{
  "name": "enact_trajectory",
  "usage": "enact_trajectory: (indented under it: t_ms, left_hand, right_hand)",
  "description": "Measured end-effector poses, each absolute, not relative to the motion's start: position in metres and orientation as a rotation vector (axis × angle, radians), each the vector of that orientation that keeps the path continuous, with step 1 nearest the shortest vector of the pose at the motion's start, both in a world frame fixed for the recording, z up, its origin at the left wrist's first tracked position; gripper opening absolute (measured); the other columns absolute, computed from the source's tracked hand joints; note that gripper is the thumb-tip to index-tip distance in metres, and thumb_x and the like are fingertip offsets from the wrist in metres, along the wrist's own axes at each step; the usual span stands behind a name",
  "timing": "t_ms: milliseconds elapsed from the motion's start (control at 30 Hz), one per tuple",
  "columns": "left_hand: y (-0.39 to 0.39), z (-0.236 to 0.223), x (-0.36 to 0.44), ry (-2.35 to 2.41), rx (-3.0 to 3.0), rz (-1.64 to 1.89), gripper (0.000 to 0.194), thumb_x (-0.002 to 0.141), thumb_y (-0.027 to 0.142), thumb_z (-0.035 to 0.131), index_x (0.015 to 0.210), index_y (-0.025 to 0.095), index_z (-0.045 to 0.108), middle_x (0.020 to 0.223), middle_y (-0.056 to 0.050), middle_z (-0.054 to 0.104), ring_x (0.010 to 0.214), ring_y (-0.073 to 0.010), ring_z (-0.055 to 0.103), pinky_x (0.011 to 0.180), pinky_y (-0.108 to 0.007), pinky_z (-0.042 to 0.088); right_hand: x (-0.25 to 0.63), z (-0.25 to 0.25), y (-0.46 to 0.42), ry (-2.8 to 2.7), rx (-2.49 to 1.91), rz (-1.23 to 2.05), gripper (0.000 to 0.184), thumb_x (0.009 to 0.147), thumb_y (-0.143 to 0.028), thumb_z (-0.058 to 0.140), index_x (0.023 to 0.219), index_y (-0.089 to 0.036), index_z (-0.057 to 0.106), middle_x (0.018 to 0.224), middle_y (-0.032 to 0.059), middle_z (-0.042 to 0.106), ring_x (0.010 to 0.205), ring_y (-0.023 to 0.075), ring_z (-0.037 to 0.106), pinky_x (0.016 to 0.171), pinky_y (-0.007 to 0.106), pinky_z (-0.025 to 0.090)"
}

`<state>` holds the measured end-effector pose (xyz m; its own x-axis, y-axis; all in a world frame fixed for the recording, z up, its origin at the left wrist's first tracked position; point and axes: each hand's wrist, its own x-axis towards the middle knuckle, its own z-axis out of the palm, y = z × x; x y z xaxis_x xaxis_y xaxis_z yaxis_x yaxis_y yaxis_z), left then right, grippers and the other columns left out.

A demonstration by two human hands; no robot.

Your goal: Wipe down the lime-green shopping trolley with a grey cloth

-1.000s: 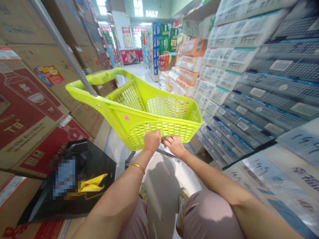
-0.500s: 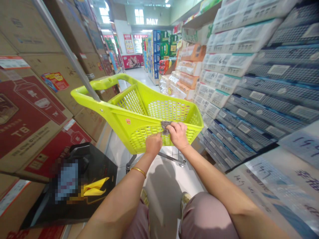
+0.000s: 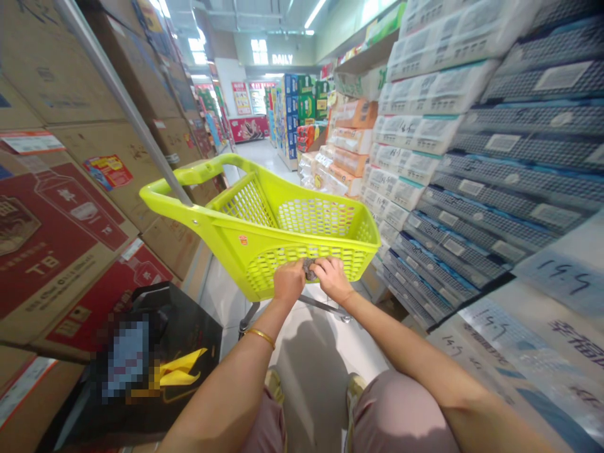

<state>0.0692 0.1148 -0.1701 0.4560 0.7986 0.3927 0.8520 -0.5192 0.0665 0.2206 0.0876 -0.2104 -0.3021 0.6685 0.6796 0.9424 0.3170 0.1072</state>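
A crumpled grey cloth [image 3: 309,268] is bunched between my two hands, against the near side of the yellow-green shopping cart [image 3: 221,233]. My right hand [image 3: 333,278] is closed on the cloth with bent fingers. My left hand [image 3: 289,281], curled with its knuckles up, grips the cloth's other side. Both hands are low on the slotted basket wall, below the rim. The cart stands side-on, its handle to the left and its basket narrowing to the right. No goods show inside it.
Stacked cardboard cartons [image 3: 61,220] line the left. A black bag [image 3: 189,321] with a yellow ribbon [image 3: 182,371] sits beside my left arm. Wrapped tissue packs [image 3: 415,132] and blue-grey packs [image 3: 514,151] are piled on the right. A grey metal pole [image 3: 117,94] slants above the cart handle.
My right hand and the cloth have moved down from the basket's rim to the slotted wall. My hands are closer together, and the left now meets the cloth.
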Motion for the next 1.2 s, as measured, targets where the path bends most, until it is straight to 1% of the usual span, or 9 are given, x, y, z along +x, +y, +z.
enact_trajectory:
  t_ms: [100,167,367,533,633,700,800,967,1200]
  left_hand:
    - [0.112,-0.165,0.071,-1.464,-2.535,-0.604,0.022,0.084,0.020,0.041,0.087,0.015,0.062,0.081,-0.008,0.068,0.077,-0.0196,0.062,0.072,-0.030,0.044]
    - [0.110,-0.160,0.073,-1.440,-2.511,-0.686,0.023,0.085,0.021,0.040,0.085,0.015,0.062,0.080,-0.009,0.067,0.077,-0.0196,0.061,0.072,-0.030,0.043]
    - [0.110,-0.149,0.082,-1.274,-2.425,-0.996,0.034,0.091,0.024,0.033,0.110,0.011,0.058,0.090,-0.013,0.065,0.086,-0.0218,0.058,0.080,-0.034,0.042]
    - [0.109,-0.141,0.101,-1.234,-2.307,-1.179,0.036,0.090,0.024,0.035,0.116,0.012,0.056,0.107,-0.016,0.061,0.099,-0.0240,0.055,0.089,-0.037,0.041]
    - [0.109,-0.136,0.113,-1.258,-2.301,-1.219,0.037,0.090,0.024,0.036,0.122,0.015,0.053,0.122,-0.016,0.055,0.111,-0.0247,0.051,0.097,-0.040,0.037]
    - [0.111,-0.132,0.120,-1.256,-2.329,-1.209,0.037,0.089,0.023,0.037,0.122,0.015,0.053,0.126,-0.015,0.054,0.118,-0.0256,0.047,0.102,-0.043,0.034]
    - [0.116,-0.129,0.125,-1.223,-2.392,-1.175,0.035,0.087,0.019,0.038,0.117,0.013,0.054,0.122,-0.014,0.057,0.123,-0.0254,0.042,0.108,-0.047,0.026]
    - [0.121,-0.124,0.120,-1.158,-2.484,-1.094,0.029,0.088,0.019,0.034,0.103,0.014,0.057,0.101,-0.011,0.061,0.105,-0.0226,0.051,0.109,-0.044,0.026]
    - [0.126,-0.124,0.101,-1.051,-2.513,-1.059,0.033,0.087,0.018,0.033,0.112,0.015,0.055,0.104,-0.009,0.060,0.104,-0.0215,0.048,0.110,-0.041,0.022]
  right_hand:
    - [0.219,-0.198,0.090,-1.993,-1.433,-0.694,0.025,0.087,-0.017,0.046,0.104,-0.027,0.063,0.103,0.0046,0.060,0.097,0.0197,0.038,0.082,0.033,0.028]
    - [0.217,-0.188,0.091,-1.924,-1.434,-0.709,0.025,0.087,-0.017,0.046,0.101,-0.028,0.063,0.101,0.0043,0.059,0.095,0.0194,0.038,0.082,0.032,0.028]
    - [0.216,-0.158,0.091,-1.653,-1.362,-0.801,0.028,0.085,-0.013,0.042,0.098,-0.026,0.063,0.098,0.0045,0.057,0.097,0.0196,0.037,0.085,0.033,0.030]
    - [0.221,-0.149,0.090,-1.529,-1.368,-0.767,0.029,0.081,-0.010,0.042,0.098,-0.024,0.061,0.099,0.0057,0.054,0.096,0.0198,0.038,0.084,0.033,0.033]
    - [0.224,-0.149,0.091,-1.472,-1.377,-0.728,0.029,0.080,-0.009,0.041,0.098,-0.023,0.060,0.100,0.0069,0.054,0.095,0.0198,0.039,0.083,0.034,0.034]
    - [0.226,-0.149,0.091,-1.458,-1.400,-0.715,0.029,0.080,-0.010,0.041,0.099,-0.022,0.059,0.100,0.0074,0.053,0.094,0.0199,0.039,0.082,0.034,0.034]
    - [0.228,-0.149,0.091,-1.476,-1.426,-0.734,0.030,0.080,-0.010,0.041,0.101,-0.023,0.059,0.101,0.0075,0.053,0.095,0.0200,0.040,0.083,0.034,0.034]
    - [0.234,-0.156,0.093,-1.522,-1.444,-0.791,0.031,0.083,-0.011,0.039,0.102,-0.025,0.060,0.102,0.0062,0.053,0.096,0.0195,0.039,0.084,0.034,0.033]
    - [0.232,-0.179,0.095,-1.634,-1.462,-0.825,0.028,0.086,-0.014,0.042,0.093,-0.029,0.065,0.096,0.0036,0.055,0.093,0.0187,0.038,0.083,0.032,0.030]
